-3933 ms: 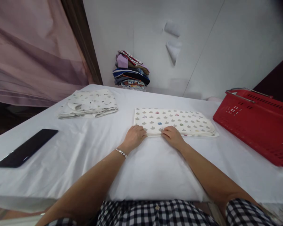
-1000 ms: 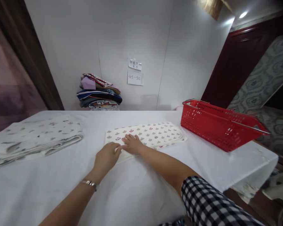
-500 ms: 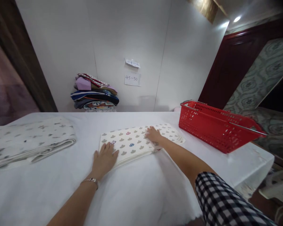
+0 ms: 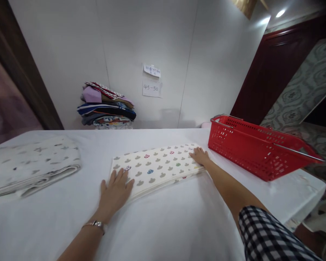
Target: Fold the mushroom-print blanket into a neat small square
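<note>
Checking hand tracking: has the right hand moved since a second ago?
Yes: the right hand moved rightward along the folded cloth under it, ending nearer the red basket.

A red basket (image 4: 256, 153) stands at the right. Two papers (image 4: 152, 89) hang on the pale wall (image 4: 143, 32), near a fabric pile (image 4: 108, 108).
</note>
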A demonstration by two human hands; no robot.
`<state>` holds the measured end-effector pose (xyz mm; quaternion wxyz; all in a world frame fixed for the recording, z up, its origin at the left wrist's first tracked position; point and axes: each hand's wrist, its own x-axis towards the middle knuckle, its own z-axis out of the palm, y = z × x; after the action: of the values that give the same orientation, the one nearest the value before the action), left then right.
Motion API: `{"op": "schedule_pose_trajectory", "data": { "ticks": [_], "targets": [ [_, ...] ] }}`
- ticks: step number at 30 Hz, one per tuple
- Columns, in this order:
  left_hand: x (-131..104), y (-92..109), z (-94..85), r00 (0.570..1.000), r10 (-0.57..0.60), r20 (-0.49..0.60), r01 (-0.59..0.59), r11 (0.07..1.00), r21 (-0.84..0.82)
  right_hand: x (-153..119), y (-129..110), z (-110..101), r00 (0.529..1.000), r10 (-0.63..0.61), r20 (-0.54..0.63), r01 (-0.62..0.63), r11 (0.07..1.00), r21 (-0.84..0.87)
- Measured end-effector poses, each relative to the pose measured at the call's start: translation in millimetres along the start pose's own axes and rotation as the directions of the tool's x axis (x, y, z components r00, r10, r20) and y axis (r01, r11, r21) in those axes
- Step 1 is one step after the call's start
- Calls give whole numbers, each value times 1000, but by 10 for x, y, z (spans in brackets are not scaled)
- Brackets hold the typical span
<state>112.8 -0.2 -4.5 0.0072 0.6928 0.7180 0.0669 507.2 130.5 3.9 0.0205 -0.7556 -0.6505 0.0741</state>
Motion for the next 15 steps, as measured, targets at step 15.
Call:
{"op": "schedule_pose_trajectory", "data": {
  "ticks": [15],
  "targets": [
    [-7, -4, 7, 1000, -16, 9, 16, 999, -38, 269, 99, -25, 997, 21, -70, -25, 998, -63]
  ]
}}
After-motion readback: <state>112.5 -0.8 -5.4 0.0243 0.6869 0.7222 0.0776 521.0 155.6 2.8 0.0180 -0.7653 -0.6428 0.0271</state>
